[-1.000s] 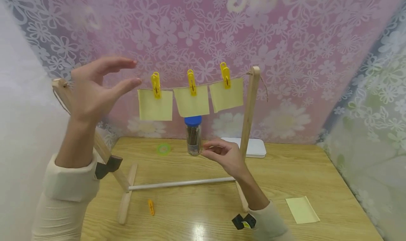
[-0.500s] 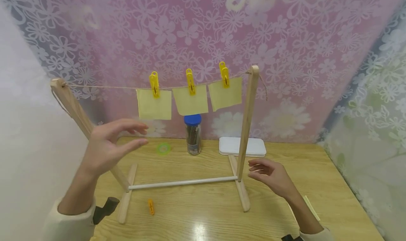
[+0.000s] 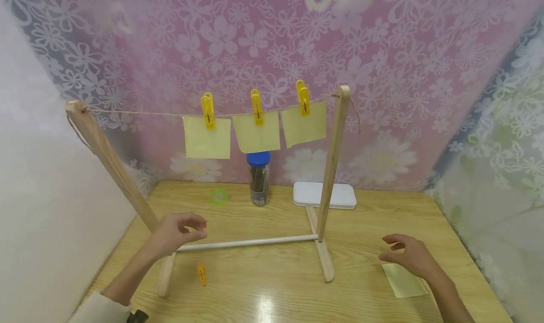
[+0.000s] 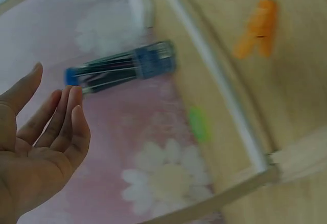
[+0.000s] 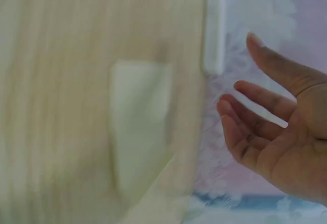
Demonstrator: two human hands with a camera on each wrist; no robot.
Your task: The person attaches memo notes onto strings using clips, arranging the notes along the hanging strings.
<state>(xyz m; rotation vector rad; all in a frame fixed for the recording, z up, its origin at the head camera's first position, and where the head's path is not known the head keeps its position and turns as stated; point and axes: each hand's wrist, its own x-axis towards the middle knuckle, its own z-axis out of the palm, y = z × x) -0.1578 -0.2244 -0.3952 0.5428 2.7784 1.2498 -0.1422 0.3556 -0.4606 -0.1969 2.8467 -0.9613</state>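
Observation:
My left hand [image 3: 178, 234] hovers near the left post's foot, fingers loosely bent with nothing between them; the left wrist view shows the same bare palm. Below and right of it an orange clothespin [image 3: 201, 275] lies on the table. Over at the right, my right hand [image 3: 410, 256] hangs above a loose yellow paper square [image 3: 403, 281], partly covering it, thumb and fingers apart and holding nothing. Three yellow paper squares hang side by side from a string [image 3: 140, 112], each under a yellow clothespin [image 3: 208, 111]. The string runs between two wooden posts [image 3: 333, 157].
A white rod [image 3: 250, 242] joins the posts low above the wooden table [image 3: 272, 290]. Behind it stand a blue-lidded clear jar [image 3: 258, 181] of dark sticks, a green ring [image 3: 218, 197] and a flat white case [image 3: 306, 194]. A flowered wall backs the table.
My left hand has come down from the string's left end to just above the rod. My right hand has moved from beside the jar, rightward and down to the loose paper square.

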